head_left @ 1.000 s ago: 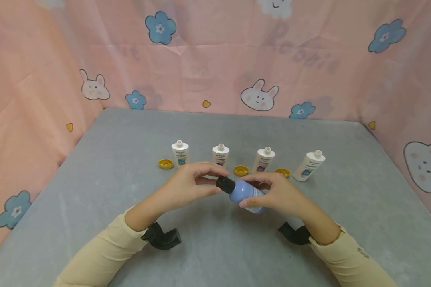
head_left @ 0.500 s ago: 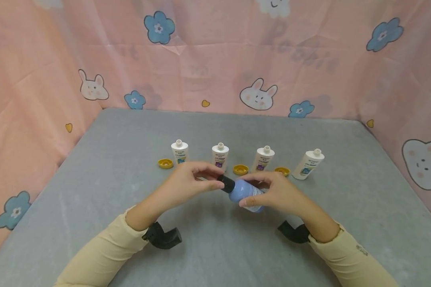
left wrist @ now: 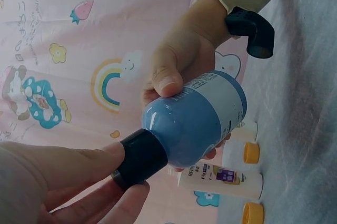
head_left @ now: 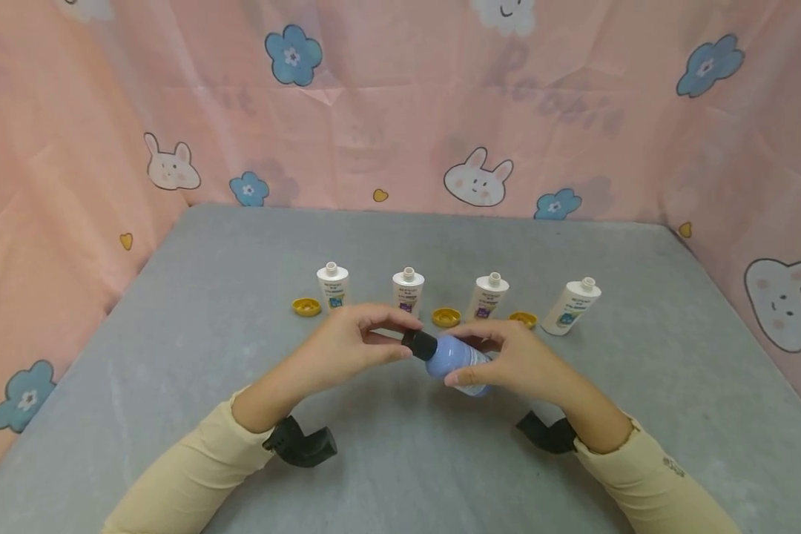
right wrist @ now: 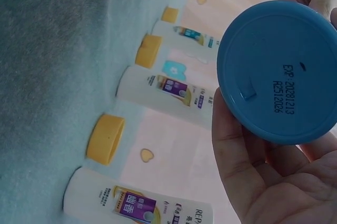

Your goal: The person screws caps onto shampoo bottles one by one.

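Blue round-shouldered plastic bottle (head_left: 450, 357): was held tilted between both hands, above the grey flat table (head_left: 173, 371); its black cylindrical cap (head_left: 420, 344) was pointed up and leftward.

Row, left end: a round gold plastic lid (head_left: 307, 306) was seen lying just beside a white oval plastic bottle (head_left: 334, 286), whose neck was uncovered.

Left hand (head_left: 349, 337): the black cap was pinched at its sides between thumb and fingers.

Row, middle: a second white bottle (head_left: 409, 289), a second gold lid (head_left: 446, 317) and a third white bottle (head_left: 489, 295) were seen beyond the hands, the bottles partly hidden.

Blue body: was judged firm, glossy and probably slippery, with little risk of breaking; its weight could not be told. A hold round the widest part was judged surest, the cap being best taken by its straight sides.

Right hand (head_left: 517, 352): the body was gripped, thumb on the near side; the date-printed base was left uncovered.

Row, right end: a third gold lid (head_left: 523, 320) was seen lying near a standing fourth white bottle (head_left: 572, 306).
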Motion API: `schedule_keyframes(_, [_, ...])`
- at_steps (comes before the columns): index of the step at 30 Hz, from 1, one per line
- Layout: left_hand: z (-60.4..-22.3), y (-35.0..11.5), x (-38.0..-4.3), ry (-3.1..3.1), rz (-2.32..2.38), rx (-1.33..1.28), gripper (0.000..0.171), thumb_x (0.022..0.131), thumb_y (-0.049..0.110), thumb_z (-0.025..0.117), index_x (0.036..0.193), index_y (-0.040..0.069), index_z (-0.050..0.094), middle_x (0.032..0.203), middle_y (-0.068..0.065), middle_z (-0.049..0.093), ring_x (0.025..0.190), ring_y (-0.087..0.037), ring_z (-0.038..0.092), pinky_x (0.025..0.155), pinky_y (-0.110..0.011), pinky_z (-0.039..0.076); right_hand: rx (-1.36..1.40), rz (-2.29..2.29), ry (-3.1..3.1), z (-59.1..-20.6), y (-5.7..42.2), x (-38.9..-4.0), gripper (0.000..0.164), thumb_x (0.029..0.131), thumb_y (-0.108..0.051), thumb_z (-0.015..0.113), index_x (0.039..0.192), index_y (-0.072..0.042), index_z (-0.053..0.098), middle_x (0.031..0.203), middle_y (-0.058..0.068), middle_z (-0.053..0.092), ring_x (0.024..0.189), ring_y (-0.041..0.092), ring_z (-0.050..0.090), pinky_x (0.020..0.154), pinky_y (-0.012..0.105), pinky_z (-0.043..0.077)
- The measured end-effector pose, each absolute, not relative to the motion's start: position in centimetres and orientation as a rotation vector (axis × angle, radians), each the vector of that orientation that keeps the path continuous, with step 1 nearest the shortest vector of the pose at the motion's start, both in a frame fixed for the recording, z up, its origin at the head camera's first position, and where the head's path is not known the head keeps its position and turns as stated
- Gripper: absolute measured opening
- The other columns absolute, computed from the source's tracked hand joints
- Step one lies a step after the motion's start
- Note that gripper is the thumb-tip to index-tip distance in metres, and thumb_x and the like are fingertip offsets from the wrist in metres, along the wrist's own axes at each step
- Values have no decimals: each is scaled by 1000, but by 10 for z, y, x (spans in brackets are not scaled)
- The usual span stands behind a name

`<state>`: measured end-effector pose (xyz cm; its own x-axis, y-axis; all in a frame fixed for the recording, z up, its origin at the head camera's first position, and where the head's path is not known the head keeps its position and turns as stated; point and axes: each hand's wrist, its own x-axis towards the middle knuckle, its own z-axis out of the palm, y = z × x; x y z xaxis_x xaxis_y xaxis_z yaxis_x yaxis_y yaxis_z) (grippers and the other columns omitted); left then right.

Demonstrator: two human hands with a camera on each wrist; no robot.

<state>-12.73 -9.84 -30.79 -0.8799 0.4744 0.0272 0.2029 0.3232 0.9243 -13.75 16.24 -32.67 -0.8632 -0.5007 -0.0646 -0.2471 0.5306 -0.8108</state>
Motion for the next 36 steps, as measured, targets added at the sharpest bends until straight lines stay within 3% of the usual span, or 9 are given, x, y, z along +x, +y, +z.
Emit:
schedule_keyframes(3, [-310,-98,-127,2331,1590,642,34,87,5,75,121,4,69,126,-12,68,106,-22,72,88,-28,60,-629,-1250,2479,-327,163,-137,53,78,-32,86,122,-9,69,113,5,72,98,20,64,85,31,55])
schedule_keyframes(9, [-308,-98,-126,2312,1642,551,40,85,13,79,123,12,69,127,-8,68,111,-20,70,89,-31,60,-630,-1249,2477,-327,162,-137,54,78,-33,86,123,-10,69,114,5,71,98,19,63,85,32,55])
schedule_keyframes(18, [-307,-98,-127,2433,1539,470,29,86,25,79,113,18,74,110,2,74,99,-11,68,84,-31,57,-629,-1254,2463,-327,162,-136,53,78,-34,85,123,-11,69,113,5,71,98,19,63,87,38,55])
schedule_keyframes(36, [-310,-97,-128,2377,1565,527,29,85,14,79,113,12,74,115,-6,73,92,-14,73,80,-29,60,-635,-1215,2479,-329,162,-138,56,79,-35,85,125,-8,68,116,7,72,100,19,64,88,36,55])
